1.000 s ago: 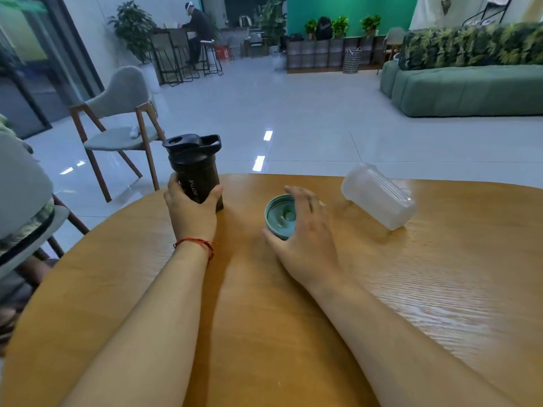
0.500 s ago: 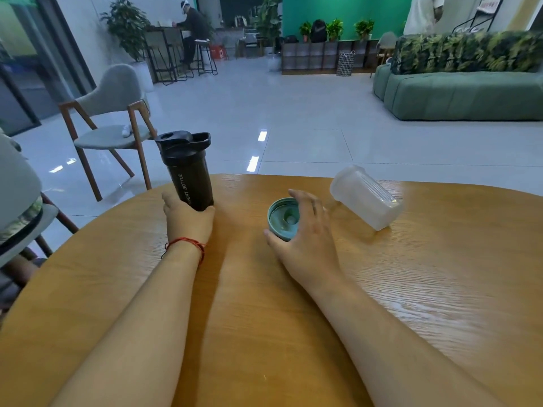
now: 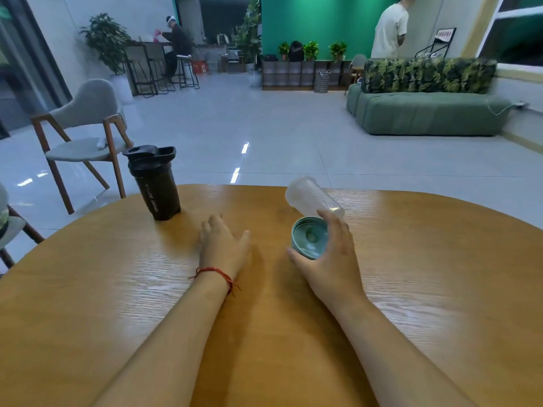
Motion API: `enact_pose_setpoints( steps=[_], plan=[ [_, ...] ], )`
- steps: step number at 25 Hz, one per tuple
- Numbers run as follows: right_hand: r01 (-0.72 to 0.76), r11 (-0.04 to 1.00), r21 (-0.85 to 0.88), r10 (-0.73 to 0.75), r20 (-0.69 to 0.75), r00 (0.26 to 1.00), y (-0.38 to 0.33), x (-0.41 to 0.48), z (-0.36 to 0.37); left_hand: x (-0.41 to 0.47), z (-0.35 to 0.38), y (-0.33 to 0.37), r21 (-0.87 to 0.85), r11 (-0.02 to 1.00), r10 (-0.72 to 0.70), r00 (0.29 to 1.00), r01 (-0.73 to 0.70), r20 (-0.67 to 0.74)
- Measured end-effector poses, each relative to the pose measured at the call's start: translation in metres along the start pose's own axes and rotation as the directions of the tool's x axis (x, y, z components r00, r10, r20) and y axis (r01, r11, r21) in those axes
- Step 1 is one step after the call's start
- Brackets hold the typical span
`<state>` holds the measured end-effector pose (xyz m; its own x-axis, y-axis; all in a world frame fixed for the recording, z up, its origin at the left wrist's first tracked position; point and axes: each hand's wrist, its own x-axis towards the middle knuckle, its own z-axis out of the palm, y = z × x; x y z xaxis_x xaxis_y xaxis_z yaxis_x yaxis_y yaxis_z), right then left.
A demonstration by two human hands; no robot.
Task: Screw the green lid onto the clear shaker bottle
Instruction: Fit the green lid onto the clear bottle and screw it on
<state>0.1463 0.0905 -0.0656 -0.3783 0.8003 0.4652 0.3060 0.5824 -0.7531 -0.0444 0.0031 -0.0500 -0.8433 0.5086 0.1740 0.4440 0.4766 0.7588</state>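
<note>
Right hand (image 3: 329,259) — round green lid (image 3: 310,237)

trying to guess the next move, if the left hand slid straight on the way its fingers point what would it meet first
Probably nothing: the left hand points up the bare table, between the black bottle on its left and the clear bottle on its right. Depth is hard to judge.

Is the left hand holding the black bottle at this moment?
No, the left hand lies open on the table, apart from the black bottle.

The black shaker bottle (image 3: 155,186) reads "SPORT BOTTLE" down its side.
</note>
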Motion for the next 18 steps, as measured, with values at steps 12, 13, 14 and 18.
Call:
enact_pose_setpoints(
  steps=[12, 13, 14, 18],
  plan=[
    [-0.205, 0.978, -0.028, 0.197, -0.162, 0.967, 0.052, 0.027, -0.080, -0.024, 0.116, 0.120, -0.117, 0.987, -0.097, 0.991, 0.108, 0.097],
    [-0.213, 0.976, -0.040, 0.205, -0.155, 0.966, 0.052, 0.027, -0.078, -0.018, 0.121, 0.124, -0.113, 0.984, -0.125, 0.987, 0.136, 0.096],
    [-0.225, 0.974, -0.041, 0.217, -0.135, 0.967, 0.052, 0.027, -0.077, -0.014, 0.124, 0.128, -0.097, 0.985, -0.137, 0.986, 0.146, 0.095],
    [-0.272, 0.959, -0.083, 0.265, -0.085, 0.961, 0.047, 0.028, -0.077, -0.009, 0.135, 0.130, -0.020, 0.994, -0.101, 0.991, 0.103, 0.082]
  ],
)
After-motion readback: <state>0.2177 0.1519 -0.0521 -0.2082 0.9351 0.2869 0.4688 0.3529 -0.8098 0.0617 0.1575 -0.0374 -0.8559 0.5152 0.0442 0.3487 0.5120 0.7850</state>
